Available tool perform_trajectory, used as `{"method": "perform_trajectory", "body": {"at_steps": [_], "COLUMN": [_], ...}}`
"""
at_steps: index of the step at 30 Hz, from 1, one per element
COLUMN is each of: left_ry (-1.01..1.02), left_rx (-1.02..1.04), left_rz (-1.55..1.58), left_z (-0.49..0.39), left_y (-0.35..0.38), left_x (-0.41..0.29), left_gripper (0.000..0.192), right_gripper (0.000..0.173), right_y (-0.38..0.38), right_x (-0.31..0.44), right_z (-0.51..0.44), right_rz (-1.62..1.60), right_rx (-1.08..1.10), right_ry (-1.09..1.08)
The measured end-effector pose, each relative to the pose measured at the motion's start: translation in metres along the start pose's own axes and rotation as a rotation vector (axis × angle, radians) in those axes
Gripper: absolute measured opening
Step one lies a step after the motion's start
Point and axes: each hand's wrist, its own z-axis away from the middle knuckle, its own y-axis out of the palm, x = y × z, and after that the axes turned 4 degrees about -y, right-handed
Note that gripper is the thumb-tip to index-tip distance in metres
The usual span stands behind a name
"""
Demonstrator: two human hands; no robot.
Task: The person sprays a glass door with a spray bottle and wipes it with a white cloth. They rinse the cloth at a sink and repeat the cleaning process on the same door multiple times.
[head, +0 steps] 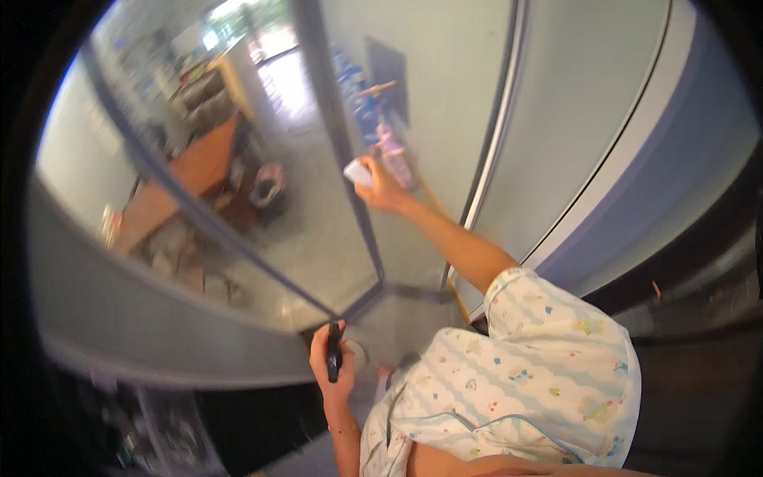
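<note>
My right hand [381, 188] is stretched out ahead, its fingers gripping a small white object [358, 173], perhaps a folded cloth or a pad. It is beside the upright grey frame [343, 131] of a glass door; whether it touches the frame or the glass cannot be told. Low in front of my body, my left hand [328, 361] is closed around a slim black object [334, 353] seen edge-on, possibly a phone. A round pale thing [356, 353] shows just behind that hand, partly hidden by it.
Past the glass lie a brown wooden desk [202, 158], a lined waste bin [269, 186], and blue water bottles [363, 110] beside a pink item [393, 155] against the wall. A silver-edged door frame [492, 149] rises on my right. A grey wall [149, 334] curves along my left.
</note>
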Motion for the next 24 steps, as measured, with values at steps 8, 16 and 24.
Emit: {"method": "perform_trajectory", "body": {"at_steps": [8,16,24], "left_ry": [0.188,0.421,0.482], "left_rx": [0.684,1.105,1.345], "left_rz": [0.275,0.624,0.772], "left_z": [-0.195,-0.326,-0.373], "left_y": [0.058,0.227,0.325], "left_x": [0.021,-0.033,-0.091], "left_gripper": [0.035,0.04,0.035], "right_gripper": [0.047,0.033,0.038], "right_y": [-0.144,-0.334,-0.425], "right_x": [0.044,0.134,0.224], "right_z": [0.034,-0.046,-0.142], "right_rz": [0.186,1.801,2.186], "right_rx": [-0.153,-0.242,-0.686], "right_ry": [0.297,-0.438,-0.214]}}
